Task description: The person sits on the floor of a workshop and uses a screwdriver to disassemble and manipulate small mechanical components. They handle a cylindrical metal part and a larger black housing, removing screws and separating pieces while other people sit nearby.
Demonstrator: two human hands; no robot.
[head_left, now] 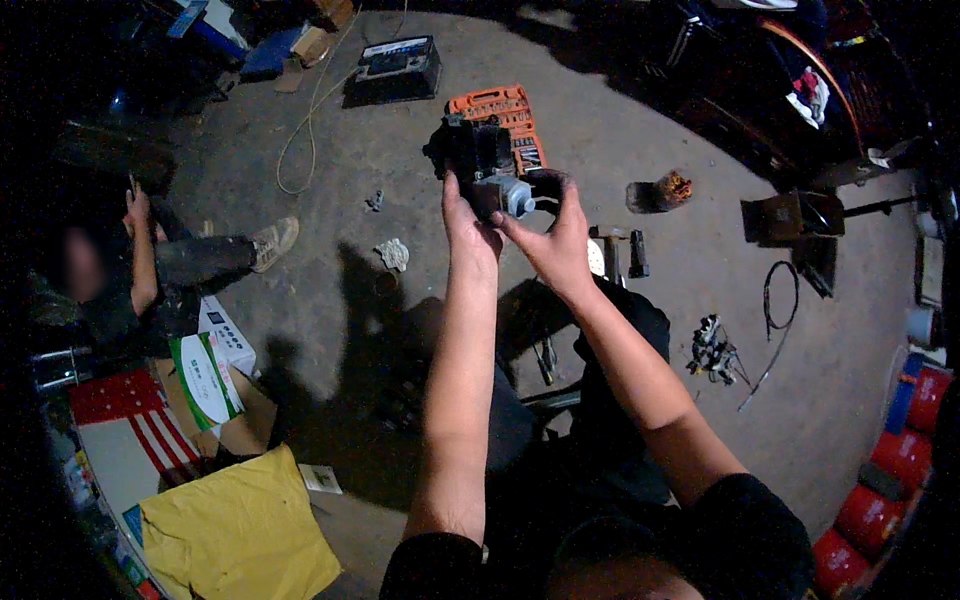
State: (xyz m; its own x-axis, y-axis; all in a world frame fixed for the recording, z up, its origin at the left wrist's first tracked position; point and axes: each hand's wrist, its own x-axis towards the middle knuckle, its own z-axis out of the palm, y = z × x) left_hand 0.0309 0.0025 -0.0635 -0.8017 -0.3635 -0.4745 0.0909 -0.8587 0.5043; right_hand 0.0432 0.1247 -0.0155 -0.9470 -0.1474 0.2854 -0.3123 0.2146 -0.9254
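Observation:
Both arms reach forward, and between my hands is a black-and-silver mechanical part (485, 150), held above the floor. Its upper body is bulky and black; a silver housing with a round knob-like end faces the lower right. My left hand (468, 218) grips it from below at the left, fingers mostly hidden behind it. My right hand (556, 238) is closed at the silver end, thumb against the housing and fingers curled round the far side. An open orange socket set case (525, 125) lies on the floor beyond, partly covered by the part.
A car battery (395, 72) stands far ahead. Left sits another person (140, 245) near cartons (205, 380) and a yellow cloth (245, 530). A hammer (612, 248), a metal assembly with wires (714, 350), a can (670, 190) and red containers (870, 520) are on the right.

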